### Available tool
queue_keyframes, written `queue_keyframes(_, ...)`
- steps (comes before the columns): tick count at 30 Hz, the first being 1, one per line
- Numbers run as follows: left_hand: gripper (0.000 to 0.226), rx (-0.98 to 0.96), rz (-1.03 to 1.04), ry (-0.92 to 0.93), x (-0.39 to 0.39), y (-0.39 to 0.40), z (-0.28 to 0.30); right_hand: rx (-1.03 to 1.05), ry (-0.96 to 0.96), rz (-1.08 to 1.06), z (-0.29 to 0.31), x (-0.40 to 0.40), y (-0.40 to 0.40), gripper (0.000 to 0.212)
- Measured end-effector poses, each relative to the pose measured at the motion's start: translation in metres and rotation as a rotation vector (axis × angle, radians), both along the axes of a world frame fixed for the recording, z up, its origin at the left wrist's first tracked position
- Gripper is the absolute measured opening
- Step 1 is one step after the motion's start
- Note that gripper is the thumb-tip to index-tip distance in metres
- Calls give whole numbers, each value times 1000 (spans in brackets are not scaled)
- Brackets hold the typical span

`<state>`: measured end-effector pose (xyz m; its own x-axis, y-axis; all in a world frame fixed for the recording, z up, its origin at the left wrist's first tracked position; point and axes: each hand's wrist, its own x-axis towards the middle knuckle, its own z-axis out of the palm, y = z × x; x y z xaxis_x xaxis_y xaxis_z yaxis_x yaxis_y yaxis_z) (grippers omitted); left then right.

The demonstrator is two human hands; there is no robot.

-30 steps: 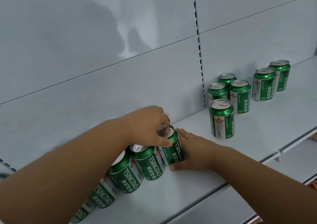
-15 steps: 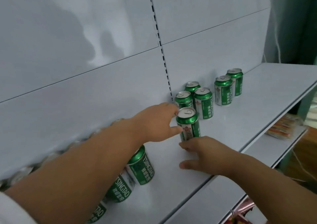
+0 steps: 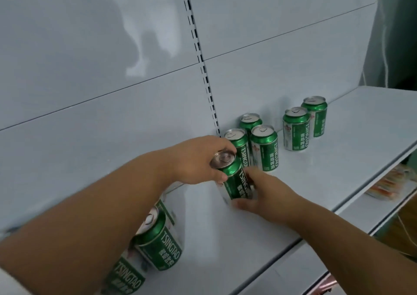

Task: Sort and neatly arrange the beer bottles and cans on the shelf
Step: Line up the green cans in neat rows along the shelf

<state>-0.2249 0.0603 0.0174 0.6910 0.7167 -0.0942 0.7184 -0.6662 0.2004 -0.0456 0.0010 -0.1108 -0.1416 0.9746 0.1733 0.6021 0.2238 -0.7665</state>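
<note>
A green Tsingtao can [image 3: 234,179] tilts on the white shelf [image 3: 338,170] in mid-frame. My left hand [image 3: 196,161] grips its top rim. My right hand [image 3: 268,193] wraps its lower body from the right. Just behind it stand three upright green cans [image 3: 264,148] against the back panel. Two more upright cans [image 3: 296,128] stand farther right. At lower left a row of green cans [image 3: 158,238] runs along the back panel, partly hidden by my left forearm.
The shelf's back panel [image 3: 112,114] has a slotted upright [image 3: 203,69]. The shelf's front edge [image 3: 327,215] runs diagonally at the right. A lower shelf holds orange-and-white packets [image 3: 383,186]. A pale curtain hangs at the far right.
Both hands left the row at lower left and moved right to the lone can, which has tipped from upright to tilted in their grip. The view shifted right.
</note>
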Motion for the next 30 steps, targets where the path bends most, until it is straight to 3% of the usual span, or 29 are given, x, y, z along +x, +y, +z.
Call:
queue_keyframes(6, 55, -74, 126, -91, -34, 4, 23, 82, 52, -29, 13, -35, 24, 59)
queue_keyframes(8, 49, -3, 193, -90, -44, 5, 24, 92, 64, -39, 13, -51, 31, 62)
queue_keyframes(11, 42, 125, 248, 52, -60, 9, 23, 74, 50, 45, 8, -77, 45, 61)
queue_keyframes(16, 41, 196, 293, 173, -82, 19, 17, 85, -153, 209, -1, -105, 68, 48)
queue_keyframes(22, 39, 280, 305, 188, -89, 30, 4, 92, -322, 145, -9, -118, 84, 39)
queue_keyframes(30, 46, 317, 294, 265, -98, 32, -13, 167, -517, 128, -23, -125, 87, 47)
